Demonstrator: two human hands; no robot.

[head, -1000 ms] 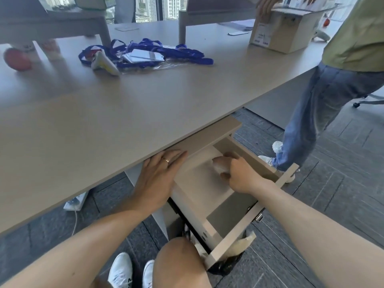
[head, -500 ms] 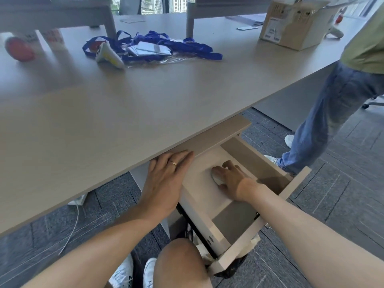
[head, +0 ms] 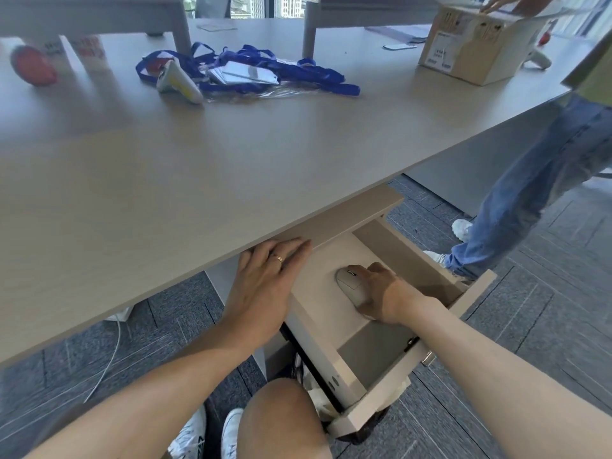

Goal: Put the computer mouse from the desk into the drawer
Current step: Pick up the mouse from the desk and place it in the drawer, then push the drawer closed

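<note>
Here the mouse (head: 351, 282) lies on the drawer (head: 394, 369) floor, under the right hand (head: 384, 294), whose grip loosely clasps it.

I look down on a broad, pale wood-grain desk top (head: 231, 154). At its far side lies a tangle of blue lanyards (head: 284, 69) with clear badge cards (head: 246, 73), a white-and-yellow handheld controller (head: 178, 82) touching the pile, and a blurred red round object (head: 33, 65) far left. A brown cardboard box (head: 477, 44) stands far right. Under the desk edge, a light wooden drawer (head: 334, 332) stands pulled out — a whitish computer mouse (head: 351, 283) lies on its floor.
</note>
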